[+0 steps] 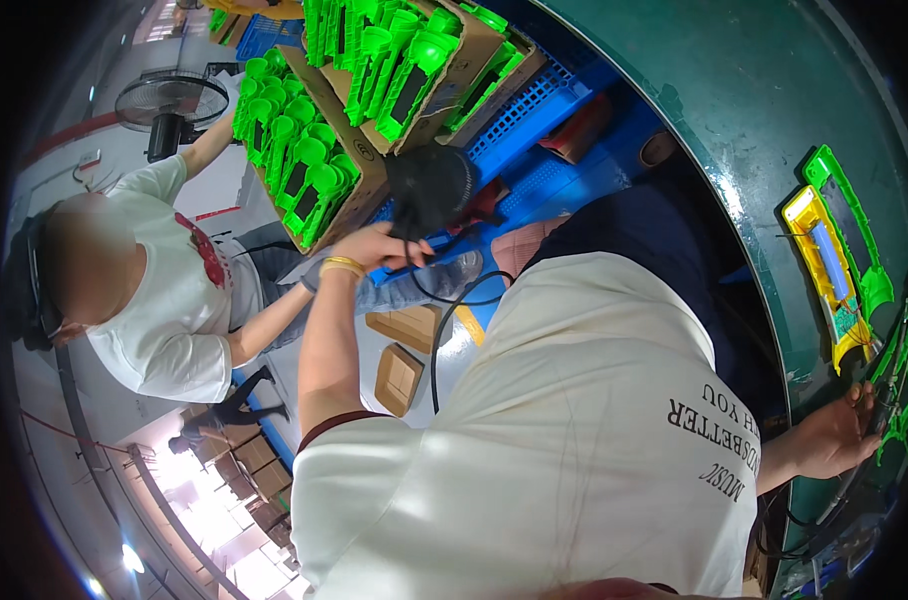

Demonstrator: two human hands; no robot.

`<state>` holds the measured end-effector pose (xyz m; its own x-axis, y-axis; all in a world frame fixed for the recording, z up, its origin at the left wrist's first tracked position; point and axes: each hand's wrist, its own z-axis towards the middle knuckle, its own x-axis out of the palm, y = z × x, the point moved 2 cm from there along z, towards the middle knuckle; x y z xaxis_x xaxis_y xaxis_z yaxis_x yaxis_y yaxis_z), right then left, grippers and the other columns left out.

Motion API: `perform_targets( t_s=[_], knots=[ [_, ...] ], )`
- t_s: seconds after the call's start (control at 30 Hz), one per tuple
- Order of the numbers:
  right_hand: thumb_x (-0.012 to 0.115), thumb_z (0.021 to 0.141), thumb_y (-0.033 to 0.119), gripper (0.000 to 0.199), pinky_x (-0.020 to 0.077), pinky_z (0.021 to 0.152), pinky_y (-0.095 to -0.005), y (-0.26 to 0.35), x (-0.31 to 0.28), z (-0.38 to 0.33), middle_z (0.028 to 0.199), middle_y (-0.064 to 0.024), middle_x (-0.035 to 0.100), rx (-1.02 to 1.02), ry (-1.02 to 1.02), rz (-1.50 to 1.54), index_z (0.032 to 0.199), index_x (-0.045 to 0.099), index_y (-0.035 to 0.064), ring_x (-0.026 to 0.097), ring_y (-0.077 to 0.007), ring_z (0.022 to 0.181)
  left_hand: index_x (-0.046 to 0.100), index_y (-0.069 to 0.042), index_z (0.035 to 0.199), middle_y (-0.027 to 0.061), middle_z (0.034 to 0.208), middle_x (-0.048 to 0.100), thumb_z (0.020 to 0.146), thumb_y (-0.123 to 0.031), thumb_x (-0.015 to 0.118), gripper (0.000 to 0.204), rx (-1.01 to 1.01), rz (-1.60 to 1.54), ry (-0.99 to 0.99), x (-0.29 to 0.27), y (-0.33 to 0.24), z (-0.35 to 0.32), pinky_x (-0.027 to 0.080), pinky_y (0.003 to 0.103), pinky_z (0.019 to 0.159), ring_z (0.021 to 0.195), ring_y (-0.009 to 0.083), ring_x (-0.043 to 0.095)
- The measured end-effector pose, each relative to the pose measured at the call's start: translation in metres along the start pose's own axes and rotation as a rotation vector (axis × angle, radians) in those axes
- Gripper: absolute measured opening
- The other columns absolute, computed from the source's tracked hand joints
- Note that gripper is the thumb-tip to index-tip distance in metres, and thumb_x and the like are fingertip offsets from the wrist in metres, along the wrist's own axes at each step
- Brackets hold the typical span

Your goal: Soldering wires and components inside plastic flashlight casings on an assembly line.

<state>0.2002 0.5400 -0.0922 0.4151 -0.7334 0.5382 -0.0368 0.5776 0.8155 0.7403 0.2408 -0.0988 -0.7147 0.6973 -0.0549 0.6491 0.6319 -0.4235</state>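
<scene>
At the left my left hand [374, 248], a yellow band on its wrist, closes its fingers at the lower end of a black round thing [429, 190] with a ribbed edge. Its kind is blurred; a black cord [437, 345] loops down from near the hand. Over the green table's edge reaches my right hand [836, 435], fingers curled beside dark cables; what they hold, if anything, is hidden. Beyond it on the table lies a yellow housing [826, 275] with a blue cylinder and a green circuit board inside. A bright green shell [854, 225] touches its side.
Cartons [372, 175] filled with green handled parts stand at the far left, by a blue crate [534, 110]. A co-worker [154, 270] in a white shirt reaches to one carton. Small cardboard boxes [399, 380] lie on the floor. More green parts [904, 380] crowd the table's right edge.
</scene>
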Motion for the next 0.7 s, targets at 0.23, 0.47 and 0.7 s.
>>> perform_targets(
  t_s=[0.23, 0.47, 0.7],
  knots=[
    [0.040, 0.088, 0.028, 0.040, 0.0371, 0.080, -0.0390, -0.003, 0.002, 0.002, 0.094, -0.0223, 0.055, -0.072, -0.115, -0.109, 0.104, 0.050, -0.0078, 0.050, -0.0332, 0.094, 0.066, -0.004, 0.091, -0.0026, 0.065, 0.056, 0.073, -0.026, 0.067, 0.029, 0.021, -0.002, 0.148, 0.046, 0.048, 0.080, 0.030, 0.020, 0.047, 0.053, 0.0051, 0.040],
    [0.037, 0.089, 0.027, 0.039, 0.0382, 0.082, -0.0388, -0.004, 0.002, 0.003, 0.096, -0.0219, 0.056, -0.056, -0.110, -0.134, 0.103, 0.051, -0.0066, 0.051, -0.0327, 0.094, 0.066, -0.007, 0.078, -0.0019, 0.053, 0.048, 0.079, -0.036, 0.058, 0.031, 0.200, 0.359, 0.024, 0.064, -0.004, 0.043, 0.031, 0.022, 0.047, 0.051, 0.0072, 0.042],
    [0.036, 0.090, 0.027, 0.039, 0.0376, 0.081, -0.0395, -0.002, 0.001, 0.000, 0.096, -0.0218, 0.057, -0.062, -0.018, -0.108, 0.103, 0.051, -0.0066, 0.052, -0.0318, 0.094, 0.064, 0.001, 0.077, 0.0015, 0.054, 0.050, 0.077, -0.022, 0.060, 0.023, 0.407, 0.142, 0.059, 0.048, -0.057, -0.016, 0.033, 0.021, 0.048, 0.050, 0.0072, 0.044]
  ],
)
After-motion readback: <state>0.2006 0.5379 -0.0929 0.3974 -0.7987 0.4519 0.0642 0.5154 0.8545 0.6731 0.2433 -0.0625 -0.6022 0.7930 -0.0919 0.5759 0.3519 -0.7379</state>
